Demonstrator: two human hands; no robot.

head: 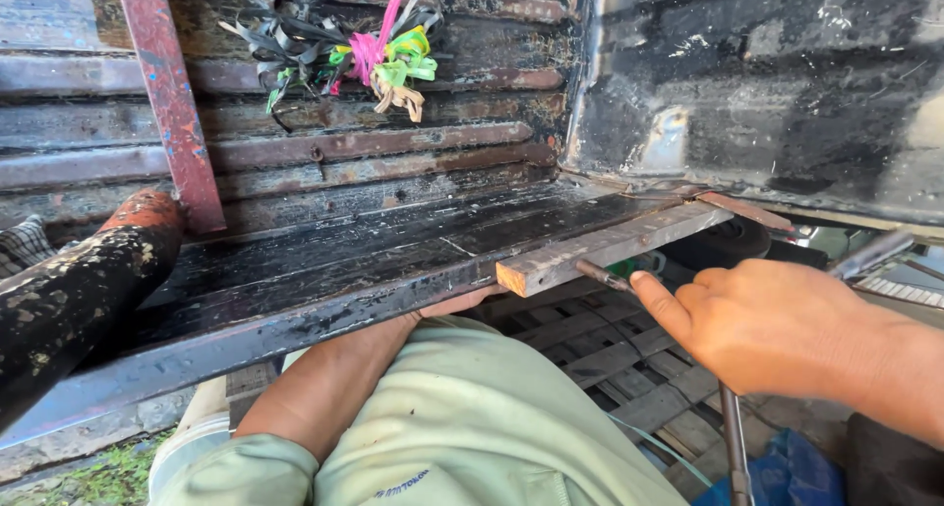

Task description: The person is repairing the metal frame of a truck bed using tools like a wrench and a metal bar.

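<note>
My right hand (762, 324) grips a thin metal rod (602, 275) whose tip touches the underside of a rusty flat steel bar (610, 244). The rod's tail runs down past my wrist (734, 447). The bar lies along the edge of a blackened, worn metal deck (324, 260). My left hand (462, 300) reaches under that edge; only a few fingers show below the bar's cut orange end, and I cannot tell what they hold. My forearm crosses above my light green clothing (472, 417).
A red rusty angle iron (169, 93) leans at the left. A knot of pink, green and black straps (379, 54) hangs on the back wall. A black rusty pipe (79, 290) lies left. Wooden slats (610, 354) lie below, with a blue bag (787, 476).
</note>
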